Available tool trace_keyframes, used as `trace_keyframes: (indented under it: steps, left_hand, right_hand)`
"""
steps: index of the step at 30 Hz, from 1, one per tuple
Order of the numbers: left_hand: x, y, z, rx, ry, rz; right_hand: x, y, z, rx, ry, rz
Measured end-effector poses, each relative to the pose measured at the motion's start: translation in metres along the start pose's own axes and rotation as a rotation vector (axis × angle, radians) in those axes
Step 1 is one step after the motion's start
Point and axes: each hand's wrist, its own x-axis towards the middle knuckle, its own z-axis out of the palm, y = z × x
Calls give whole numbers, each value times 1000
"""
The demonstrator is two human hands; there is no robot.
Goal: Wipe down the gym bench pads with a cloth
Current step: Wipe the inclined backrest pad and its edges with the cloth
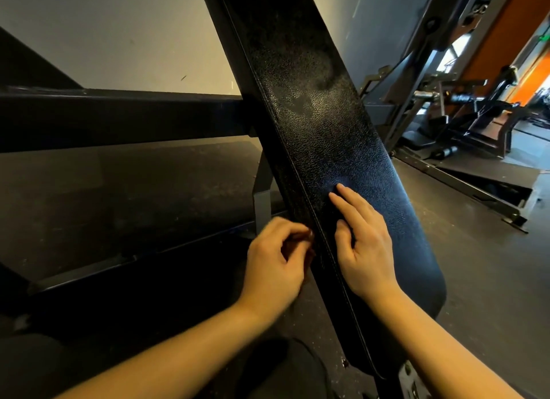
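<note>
Starting close: got two bare forearms coming up from the bottom edge. Got the left hand [273,262] curled at the side seam of the pad [312,107], thumb and fingertips bunched together right against the edge. Could be pinching something dark there, honestly can't tell. Got the right hand [366,244] laid flat on the pad's face, fingers [348,205] straight and slightly spread, pressing down.

Talking about a black pad here, slanting from bottom centre up to the top edge.

Can't spot a cloth anywhere. Might be a dark one under the right palm, blending into the black vinyl, but no way to confirm.

Progress-wise, guessing early to middle. Plenty of dull, hazy smudges higher up the pad, above the hands, so lots left up there. Looks a bit shinier around the right hand, though could just be the light.

Can't see the pad's top end, cut off by the upper edge. Further back: dark frame [119,119] on the left, blurry machines [476,116] off right, too murky to name.
</note>
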Motion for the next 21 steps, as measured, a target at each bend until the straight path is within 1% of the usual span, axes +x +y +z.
trace_keyframes:
  steps: [1,4,6,7,8,11,12,13,14,16,18,20,21]
  left_hand:
    - [17,-3,-4,19,13,9]
    - [107,-17,-21,120,238,32]
    - [129,-20,-25,148,294,36]
    - [116,-18,-20,144,289,29]
    - [90,-16,-14,116,250,21]
    - [2,-9,-1,1,-12,-19]
    - [-7,-10,-2,5,-53,0]
    - [1,-13,-4,18,-63,23]
    - [22,-18,-8,52,-30,43]
    - [77,-22,-18,99,121,51]
    - [116,-26,-26,95,241,18]
    - [103,-23,-18,96,276,1]
    - [81,-19,-11,73,237,-5]
  right_hand:
    - [-1,0,0,1,3,0]
    - [-1,0,0,0,3,-1]
    - [-1,0,0,4,1,4]
    - [-1,0,0,6,2,5]
    - [-1,0,0,5,7,1]
    - [0,0,0,-1,7,-3]
    - [0,0,0,0,4,0]
    - [0,0,1,1,3,1]
    - [0,-1,0,1,6,3]
    - [-1,-1,0,-5,13,4]
    - [0,-1,0,-8,13,8]
    - [-1,-1,1,-7,9,11]
    - [0,-1,1,-8,13,9]
